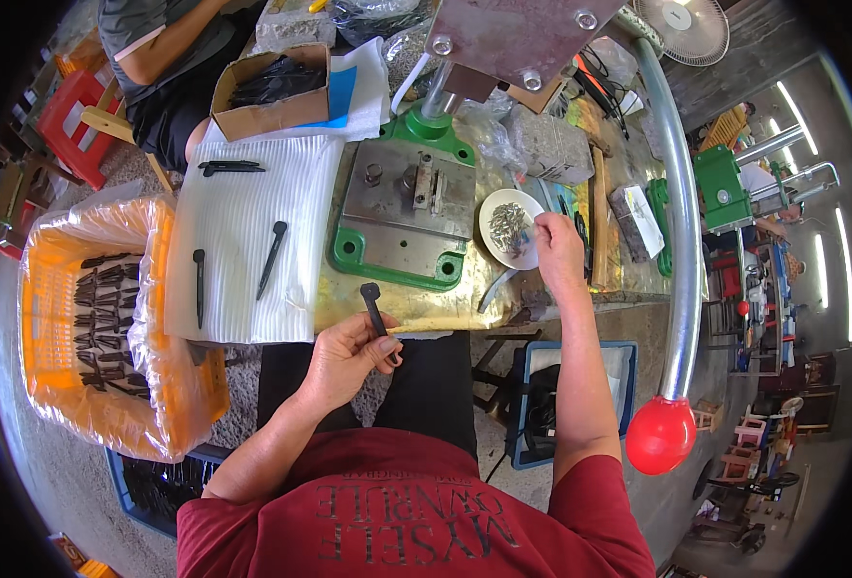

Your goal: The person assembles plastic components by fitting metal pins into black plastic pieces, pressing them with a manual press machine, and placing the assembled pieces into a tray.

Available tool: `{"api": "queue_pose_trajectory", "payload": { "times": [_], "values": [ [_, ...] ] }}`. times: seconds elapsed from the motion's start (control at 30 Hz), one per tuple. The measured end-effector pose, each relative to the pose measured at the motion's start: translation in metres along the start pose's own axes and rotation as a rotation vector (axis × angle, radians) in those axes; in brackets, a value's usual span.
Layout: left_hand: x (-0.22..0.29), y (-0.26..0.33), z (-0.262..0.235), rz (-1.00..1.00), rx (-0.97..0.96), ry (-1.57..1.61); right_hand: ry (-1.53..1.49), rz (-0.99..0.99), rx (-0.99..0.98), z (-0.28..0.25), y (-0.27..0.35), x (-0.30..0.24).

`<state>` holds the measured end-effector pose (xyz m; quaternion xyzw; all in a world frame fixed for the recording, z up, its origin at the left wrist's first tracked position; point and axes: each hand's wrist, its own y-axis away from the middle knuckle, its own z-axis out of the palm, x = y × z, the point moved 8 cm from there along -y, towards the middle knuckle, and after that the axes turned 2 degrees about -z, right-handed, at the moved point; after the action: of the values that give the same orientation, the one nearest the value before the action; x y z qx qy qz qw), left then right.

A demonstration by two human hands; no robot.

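My left hand grips a slim black plastic part by its lower end, held upright in front of the press. My right hand reaches over a small white dish that holds several small metal pins; its fingertips pinch together at the dish's right rim, and whether a pin is between them cannot be told. Between the hands stands a green-based hand press with a grey steel plate and a small fixture on it.
Black parts lie on a white ribbed sheet to the left. An orange crate lined with plastic holds many more. A cardboard box, another seated person, the press lever with its red knob and a blue bin surround me.
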<state>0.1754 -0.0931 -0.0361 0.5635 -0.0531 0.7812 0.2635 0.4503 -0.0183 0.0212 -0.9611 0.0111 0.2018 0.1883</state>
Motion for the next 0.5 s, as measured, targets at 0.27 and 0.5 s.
{"api": "queue_pose_trajectory", "payload": {
  "times": [0.27, 0.5],
  "values": [
    [-0.004, 0.001, 0.001, -0.026, 0.023, 0.030, 0.284, -0.015, -0.161, 0.021, 0.004, 0.000],
    [-0.007, 0.001, -0.003, -0.019, 0.022, 0.032, 0.322, 0.046, -0.205, 0.020, 0.005, 0.002]
  ]
}}
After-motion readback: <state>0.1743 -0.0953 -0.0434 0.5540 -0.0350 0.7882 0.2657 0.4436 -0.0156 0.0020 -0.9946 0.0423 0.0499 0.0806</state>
